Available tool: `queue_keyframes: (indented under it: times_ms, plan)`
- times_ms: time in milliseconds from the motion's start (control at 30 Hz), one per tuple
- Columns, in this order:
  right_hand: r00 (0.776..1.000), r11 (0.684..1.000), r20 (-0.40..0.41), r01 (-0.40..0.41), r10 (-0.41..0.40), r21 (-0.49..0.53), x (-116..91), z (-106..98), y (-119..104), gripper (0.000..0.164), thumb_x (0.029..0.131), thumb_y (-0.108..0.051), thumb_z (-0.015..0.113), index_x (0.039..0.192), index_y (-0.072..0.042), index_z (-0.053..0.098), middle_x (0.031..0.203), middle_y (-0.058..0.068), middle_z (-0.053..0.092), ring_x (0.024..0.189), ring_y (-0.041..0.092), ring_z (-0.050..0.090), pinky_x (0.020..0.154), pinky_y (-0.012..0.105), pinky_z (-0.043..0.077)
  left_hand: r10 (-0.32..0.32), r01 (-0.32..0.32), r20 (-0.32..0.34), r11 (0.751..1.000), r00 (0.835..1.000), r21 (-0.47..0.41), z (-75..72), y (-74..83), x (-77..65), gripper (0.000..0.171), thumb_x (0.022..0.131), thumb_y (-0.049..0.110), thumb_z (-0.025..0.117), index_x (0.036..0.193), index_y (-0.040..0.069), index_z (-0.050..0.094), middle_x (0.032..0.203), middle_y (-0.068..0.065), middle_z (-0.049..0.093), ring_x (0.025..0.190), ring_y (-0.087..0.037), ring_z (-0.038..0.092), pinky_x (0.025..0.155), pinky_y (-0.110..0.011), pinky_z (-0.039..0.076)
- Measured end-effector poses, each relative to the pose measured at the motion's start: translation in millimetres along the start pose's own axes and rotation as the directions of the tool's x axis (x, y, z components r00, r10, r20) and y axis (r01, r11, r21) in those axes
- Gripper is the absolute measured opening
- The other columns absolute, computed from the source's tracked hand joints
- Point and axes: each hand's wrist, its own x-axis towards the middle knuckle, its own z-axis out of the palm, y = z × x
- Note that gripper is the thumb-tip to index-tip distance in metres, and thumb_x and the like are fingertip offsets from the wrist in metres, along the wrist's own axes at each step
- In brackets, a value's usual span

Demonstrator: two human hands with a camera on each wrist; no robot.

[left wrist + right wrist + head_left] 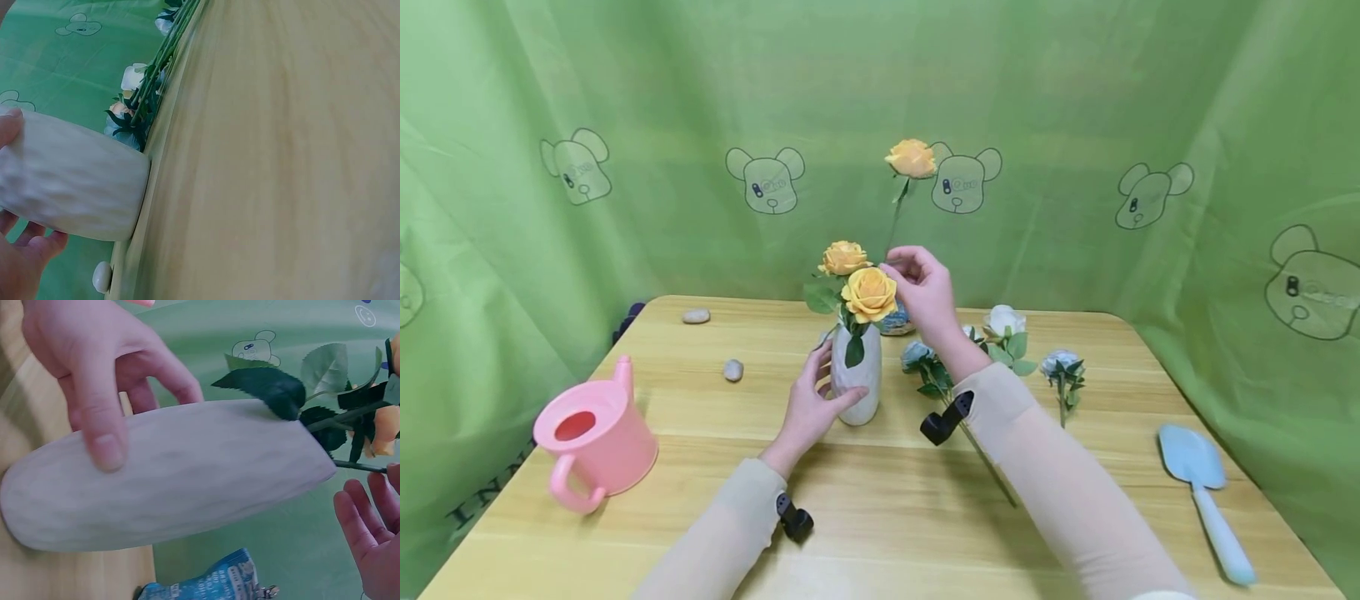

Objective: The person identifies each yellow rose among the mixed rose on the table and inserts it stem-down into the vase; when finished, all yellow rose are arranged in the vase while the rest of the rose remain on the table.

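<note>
A white textured vase [860, 379] stands upright on the table, and my left hand [811, 400] grips it round the side. In the right wrist view the left thumb presses the wall of the vase [187, 481]. Two yellow roses [869, 294] with green leaves rise from its mouth. My right hand [925, 292] pinches the stem of a third, orange-yellow rose [912, 158], whose bloom stands well above the others. Its lower stem [359, 467] runs into the vase mouth beside the fingers; the end is hidden inside.
A pink watering can [602, 433] stands at the left, near two stones [733, 370]. Behind the vase sits a blue packet [897, 320]. Blue and white flowers [1004, 321] lie right of the vase, partly under my right forearm. A light blue trowel [1202, 475] lies far right.
</note>
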Motion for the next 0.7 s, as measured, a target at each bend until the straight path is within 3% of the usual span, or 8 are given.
queue_keyframes:
  times_ms: [100,233,400,633,700]
  plan:
    - [0.999,1.0,0.029,-0.021,0.022,-0.021,-6.5,-2.8,9.1,0.02,0.087,-0.003,0.063,0.105,0.006,0.061,0.089,0.008,0.061,0.078,0.014,0.057,0.069,0.025,0.052,0.005,-0.005,0.003,1.0,1.0,-0.027,-0.9,11.4,-3.4,0.077,0.074,0.015,0.079,0.139,0.016,0.038,0.133,-0.007,0.046,0.118,-0.028,0.045,0.096,-0.042,0.043]
    - [0.993,0.995,0.062,-0.098,0.096,0.021,-21.0,-9.9,26.1,0.019,0.089,-0.002,0.06,0.104,0.01,0.06,0.088,0.011,0.063,0.076,0.018,0.062,0.07,0.039,0.056,0.021,-0.021,0.007,0.999,1.0,-0.049,-2.0,29.1,-8.3,0.076,0.074,0.005,0.077,0.139,0.006,0.037,0.131,-0.018,0.046,0.117,-0.036,0.045,0.096,-0.047,0.042]
    - [0.985,0.986,0.075,-0.159,0.154,0.059,-35.9,-22.2,44.4,0.022,0.089,-0.005,0.061,0.105,0.01,0.059,0.092,0.021,0.062,0.075,0.024,0.065,0.069,0.045,0.055,0.009,-0.009,0.014,0.999,1.0,-0.033,-2.4,34.0,-9.9,0.077,0.075,0.006,0.077,0.14,0.009,0.035,0.132,-0.018,0.046,0.118,-0.035,0.045,0.096,-0.044,0.042]
    - [0.984,0.982,0.04,-0.177,0.175,0.059,-48.1,-43.9,50.7,0.027,0.088,-0.011,0.065,0.105,0.009,0.06,0.086,0.006,0.066,0.078,0.03,0.065,0.069,0.044,0.056,0.012,-0.012,0.012,0.999,1.0,-0.03,-2.0,32.5,-9.2,0.077,0.075,0.006,0.077,0.14,0.009,0.035,0.133,-0.019,0.045,0.118,-0.035,0.045,0.096,-0.045,0.042]
    - [0.981,0.98,0.036,-0.191,0.189,0.057,-51.8,-51.1,45.6,0.027,0.088,-0.009,0.064,0.106,0.01,0.059,0.088,0.008,0.065,0.076,0.028,0.065,0.069,0.042,0.056,0.01,-0.009,0.016,1.0,1.0,-0.028,-1.9,33.0,-9.5,0.078,0.075,0.007,0.077,0.141,0.009,0.035,0.134,-0.019,0.044,0.119,-0.035,0.044,0.096,-0.044,0.042]
